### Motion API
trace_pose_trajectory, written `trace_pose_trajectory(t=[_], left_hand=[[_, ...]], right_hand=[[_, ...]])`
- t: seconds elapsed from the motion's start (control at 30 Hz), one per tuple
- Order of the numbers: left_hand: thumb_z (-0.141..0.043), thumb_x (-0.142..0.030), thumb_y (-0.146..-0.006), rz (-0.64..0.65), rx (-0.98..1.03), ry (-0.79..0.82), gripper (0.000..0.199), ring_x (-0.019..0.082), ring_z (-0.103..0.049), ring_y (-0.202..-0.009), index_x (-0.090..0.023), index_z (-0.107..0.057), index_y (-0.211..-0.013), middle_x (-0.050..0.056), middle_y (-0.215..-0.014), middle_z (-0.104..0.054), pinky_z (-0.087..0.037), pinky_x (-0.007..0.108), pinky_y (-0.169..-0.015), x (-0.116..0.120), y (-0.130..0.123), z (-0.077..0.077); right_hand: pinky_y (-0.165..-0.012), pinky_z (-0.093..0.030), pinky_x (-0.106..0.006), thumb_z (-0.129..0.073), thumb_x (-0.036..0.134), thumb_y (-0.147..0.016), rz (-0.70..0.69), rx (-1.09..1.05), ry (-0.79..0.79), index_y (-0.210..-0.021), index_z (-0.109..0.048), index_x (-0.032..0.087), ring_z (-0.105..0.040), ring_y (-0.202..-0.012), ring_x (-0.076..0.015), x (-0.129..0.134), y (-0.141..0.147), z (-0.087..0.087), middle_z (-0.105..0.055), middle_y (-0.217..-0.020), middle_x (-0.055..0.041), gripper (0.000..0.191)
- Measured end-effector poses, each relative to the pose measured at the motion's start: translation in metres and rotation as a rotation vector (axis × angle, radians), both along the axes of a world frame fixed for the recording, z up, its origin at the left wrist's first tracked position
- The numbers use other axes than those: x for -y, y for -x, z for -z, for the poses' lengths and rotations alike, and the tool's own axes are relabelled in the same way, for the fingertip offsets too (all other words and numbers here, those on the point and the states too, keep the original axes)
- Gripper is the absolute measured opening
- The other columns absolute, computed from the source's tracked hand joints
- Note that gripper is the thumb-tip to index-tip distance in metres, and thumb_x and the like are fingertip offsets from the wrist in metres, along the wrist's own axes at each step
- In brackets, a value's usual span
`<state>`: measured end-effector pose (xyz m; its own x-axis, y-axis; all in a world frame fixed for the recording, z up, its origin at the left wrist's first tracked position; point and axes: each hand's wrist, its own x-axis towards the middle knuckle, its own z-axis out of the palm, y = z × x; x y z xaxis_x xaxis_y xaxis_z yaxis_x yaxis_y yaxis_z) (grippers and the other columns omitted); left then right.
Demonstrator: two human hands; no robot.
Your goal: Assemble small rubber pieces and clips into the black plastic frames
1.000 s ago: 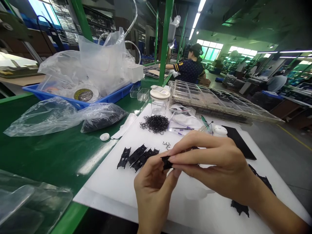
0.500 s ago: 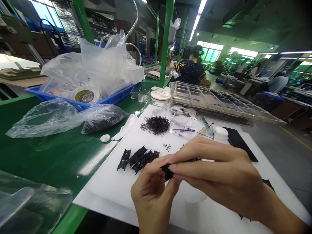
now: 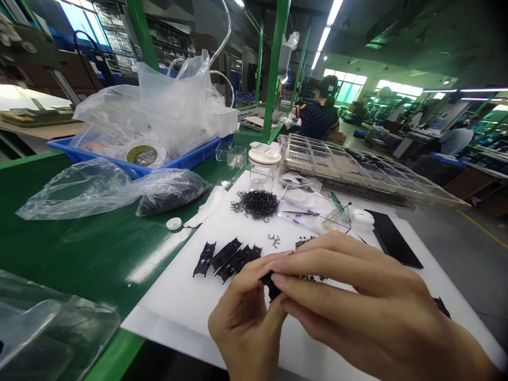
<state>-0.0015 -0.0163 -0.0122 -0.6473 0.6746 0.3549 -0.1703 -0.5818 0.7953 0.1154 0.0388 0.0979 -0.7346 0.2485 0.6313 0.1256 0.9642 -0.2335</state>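
Note:
Between my two hands is a small black plastic part (image 3: 270, 287), mostly covered by fingers. My left hand (image 3: 248, 317) pinches it between thumb and fingers from the left. From the right, my right hand (image 3: 357, 296) is closed over the same part, fingertips pressed to its upper edge; whether a smaller piece is in those fingertips is hidden. Several similar black frames (image 3: 230, 258) lie on the white board (image 3: 170, 312) left of my hands. Beyond them are a heap of small black wire clips (image 3: 259, 204) and a few loose clips (image 3: 273, 241). Tiny black pieces (image 3: 305, 242) show behind my right hand.
A lidded clear jar (image 3: 264, 166) stands behind the heap. Stacked compartment trays (image 3: 337, 159) lie at the back right, near a black flat slab (image 3: 392, 238). A blue bin (image 3: 182, 163) holds plastic bags. A co-worker (image 3: 319, 114) sits farther back.
The view has shifted slightly. My right hand has turned a little and its fingers have moved on the black part, showing more tiny pieces behind. Both hands still hold the part.

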Motion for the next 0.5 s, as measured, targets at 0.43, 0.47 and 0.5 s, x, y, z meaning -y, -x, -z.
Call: trace_pose_trajectory(t=[0.43,0.47,0.5], left_hand=[[-0.081,-0.004,-0.08,-0.303,-0.15,-0.101,0.039,0.024,-0.074,-0.099,-0.03,-0.078,-0.109,0.002,-0.11,-0.08,-0.062,0.041,-0.086,0.001,-0.01,0.009],[-0.081,-0.003,-0.079,-0.323,-0.186,-0.099,0.043,0.024,-0.073,-0.099,-0.03,-0.078,-0.112,0.002,-0.111,-0.079,-0.062,0.04,-0.086,0.001,-0.01,0.011],[-0.081,-0.002,-0.078,-0.342,-0.223,-0.097,0.045,0.024,-0.073,-0.1,-0.03,-0.077,-0.114,0.002,-0.112,-0.079,-0.061,0.04,-0.086,0.001,-0.008,0.013]], right_hand=[[-0.079,-0.065,-0.034,-0.066,0.002,-0.091,0.076,-0.086,0.03,-0.107,-0.074,0.021,-0.077,-0.092,-0.0216,0.014,0.008,0.012,-0.082,-0.103,-0.0056,0.026],[-0.079,-0.065,-0.033,-0.067,0.001,-0.089,0.098,-0.102,0.031,-0.105,-0.074,0.02,-0.076,-0.091,-0.021,0.015,0.008,0.013,-0.081,-0.102,-0.0062,0.025],[-0.079,-0.064,-0.032,-0.068,0.001,-0.088,0.124,-0.119,0.028,-0.103,-0.075,0.018,-0.076,-0.09,-0.0205,0.016,0.008,0.014,-0.081,-0.101,-0.007,0.024]])
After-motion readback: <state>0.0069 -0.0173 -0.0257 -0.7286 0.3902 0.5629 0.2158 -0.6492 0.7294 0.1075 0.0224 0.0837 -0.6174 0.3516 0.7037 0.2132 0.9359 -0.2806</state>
